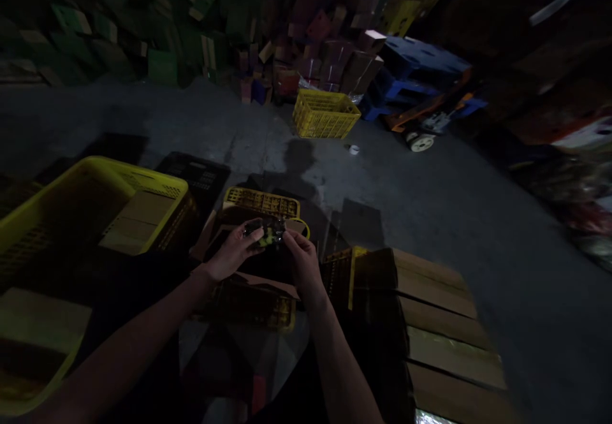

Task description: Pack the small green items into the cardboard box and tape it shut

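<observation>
A small, dark packet (268, 233) is held up near the middle of the view, slightly toward eight o'clock. Its surface is broken by yellow-green patches toward six o'clock and by bright, glassy glints along its edges. It is gripped at its nine o'clock and three o'clock ends, with its longer side stretched between them. Finer markings are lost in dim light.

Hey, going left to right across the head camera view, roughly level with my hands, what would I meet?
Large yellow crate → left hand → small dark, shiny item → right hand → row of cardboard boxes.
</observation>
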A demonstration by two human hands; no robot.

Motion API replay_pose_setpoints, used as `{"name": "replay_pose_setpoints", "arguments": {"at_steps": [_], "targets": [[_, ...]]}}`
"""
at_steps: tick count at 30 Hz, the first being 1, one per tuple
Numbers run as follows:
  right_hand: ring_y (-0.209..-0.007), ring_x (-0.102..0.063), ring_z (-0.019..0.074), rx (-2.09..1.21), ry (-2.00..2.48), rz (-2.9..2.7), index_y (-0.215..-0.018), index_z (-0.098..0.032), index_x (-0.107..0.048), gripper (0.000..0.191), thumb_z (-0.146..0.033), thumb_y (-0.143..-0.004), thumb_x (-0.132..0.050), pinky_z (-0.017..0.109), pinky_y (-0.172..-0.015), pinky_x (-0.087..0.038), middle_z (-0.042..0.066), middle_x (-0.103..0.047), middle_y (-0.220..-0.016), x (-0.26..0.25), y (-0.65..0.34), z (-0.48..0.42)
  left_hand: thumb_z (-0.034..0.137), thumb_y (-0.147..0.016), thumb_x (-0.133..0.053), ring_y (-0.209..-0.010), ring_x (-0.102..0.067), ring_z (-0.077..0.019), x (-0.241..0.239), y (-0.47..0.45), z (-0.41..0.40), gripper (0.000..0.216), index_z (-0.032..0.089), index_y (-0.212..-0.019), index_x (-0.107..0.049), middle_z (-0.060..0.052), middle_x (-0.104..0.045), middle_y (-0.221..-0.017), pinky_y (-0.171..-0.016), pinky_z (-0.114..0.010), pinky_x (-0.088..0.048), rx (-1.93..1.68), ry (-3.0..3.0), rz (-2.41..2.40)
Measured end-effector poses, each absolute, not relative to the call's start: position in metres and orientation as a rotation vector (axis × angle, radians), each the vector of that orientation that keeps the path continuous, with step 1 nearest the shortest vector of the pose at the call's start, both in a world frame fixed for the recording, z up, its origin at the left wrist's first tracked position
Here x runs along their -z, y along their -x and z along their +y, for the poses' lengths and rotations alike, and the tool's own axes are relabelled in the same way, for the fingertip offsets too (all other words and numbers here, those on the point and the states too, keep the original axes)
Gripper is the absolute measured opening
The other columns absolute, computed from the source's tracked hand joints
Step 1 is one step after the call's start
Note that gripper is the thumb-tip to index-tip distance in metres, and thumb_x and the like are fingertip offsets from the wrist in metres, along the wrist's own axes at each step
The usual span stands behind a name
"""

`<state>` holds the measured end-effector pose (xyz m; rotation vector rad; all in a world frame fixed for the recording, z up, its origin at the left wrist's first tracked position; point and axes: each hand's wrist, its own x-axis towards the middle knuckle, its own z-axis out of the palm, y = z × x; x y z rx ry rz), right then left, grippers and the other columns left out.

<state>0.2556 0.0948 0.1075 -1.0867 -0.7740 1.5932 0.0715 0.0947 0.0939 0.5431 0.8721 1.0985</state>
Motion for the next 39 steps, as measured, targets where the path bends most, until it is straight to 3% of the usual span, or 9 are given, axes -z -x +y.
{"name": "replay_pose_setpoints", "arguments": {"at_steps": [10, 15, 23, 28, 33, 35, 39], "targets": [[-0.099, -0.071, 0.0225, -1.515, 1.093, -0.979, -0.107, -0.028, -0.081, 0.036, -0.035, -0.073, -0.090, 0.035, -0.094, -0.055, 0.000, -0.080, -0.106, -0.111, -0.255, 0.094, 0.038, -0.085, -0.084, -0.116, -0.066, -0.0199, -0.092, -0.071, 0.094, 0.040, 0.024, -0.121, -0.072, -0.006, -0.071, -0.129, -0.096, -0.032, -0.058, -1.114, -0.492, 0.765], [-0.104, -0.070, 0.0261, -1.405, 1.153, -1.072, -0.105, -0.028, -0.081, 0.033, -0.040, -0.075, -0.087, 0.039, -0.099, -0.053, 0.001, -0.078, -0.105, -0.111, -0.255, 0.094, 0.046, -0.087, -0.082, -0.114, -0.067, -0.0190, -0.090, -0.072, 0.093, 0.038, 0.023, -0.116, -0.075, -0.006, -0.073, -0.124, -0.097, -0.030, -0.058, -1.090, -0.488, 0.776], [-0.107, -0.068, 0.0253, -1.333, 1.132, -1.206, -0.111, -0.029, -0.074, 0.036, -0.036, -0.078, -0.086, 0.036, -0.099, -0.052, 0.002, -0.076, -0.110, -0.112, -0.252, 0.091, 0.047, -0.075, -0.091, -0.093, -0.069, -0.0153, -0.084, -0.073, 0.092, 0.038, 0.022, -0.099, -0.075, -0.003, -0.075, -0.105, -0.081, -0.025, -0.060, -1.067, -0.390, 0.835], [-0.112, -0.068, 0.0247, -1.315, 1.085, -1.223, -0.121, -0.028, -0.066, 0.046, -0.037, -0.080, -0.085, 0.037, -0.101, -0.053, 0.003, -0.073, -0.117, -0.112, -0.247, 0.090, 0.043, -0.076, -0.091, -0.087, -0.068, -0.0144, -0.083, -0.074, 0.094, 0.035, 0.022, -0.097, -0.074, -0.001, -0.073, -0.099, -0.074, -0.023, -0.058, -1.084, -0.338, 0.901], [-0.127, -0.062, 0.0264, -1.339, 1.071, -1.249, -0.141, -0.031, -0.055, 0.071, -0.038, -0.078, -0.088, 0.040, -0.110, -0.050, 0.005, -0.065, -0.139, -0.109, -0.245, 0.091, 0.044, -0.076, -0.091, -0.084, -0.068, -0.0149, -0.085, -0.073, 0.093, 0.035, 0.021, -0.098, -0.074, -0.002, -0.073, -0.097, -0.067, -0.021, -0.054, -1.087, -0.339, 0.921], [-0.127, -0.062, 0.0271, -1.393, 1.070, -1.301, -0.140, -0.030, -0.058, 0.068, -0.040, -0.079, -0.086, 0.040, -0.109, -0.050, 0.004, -0.067, -0.139, -0.109, -0.245, 0.091, 0.045, -0.074, -0.092, -0.081, -0.067, -0.0141, -0.085, -0.073, 0.092, 0.039, 0.020, -0.098, -0.074, -0.002, -0.073, -0.094, -0.067, -0.021, -0.053, -1.073, -0.358, 0.916], [-0.114, -0.067, 0.0278, -1.436, 1.103, -1.423, -0.119, -0.025, -0.072, 0.042, -0.044, -0.083, -0.082, 0.039, -0.103, -0.053, 0.003, -0.076, -0.118, -0.111, -0.245, 0.090, 0.049, -0.074, -0.091, -0.081, -0.068, -0.0151, -0.084, -0.073, 0.089, 0.044, 0.020, -0.102, -0.073, -0.003, -0.073, -0.097, -0.070, -0.024, -0.055, -1.026, -0.428, 0.904]]}}
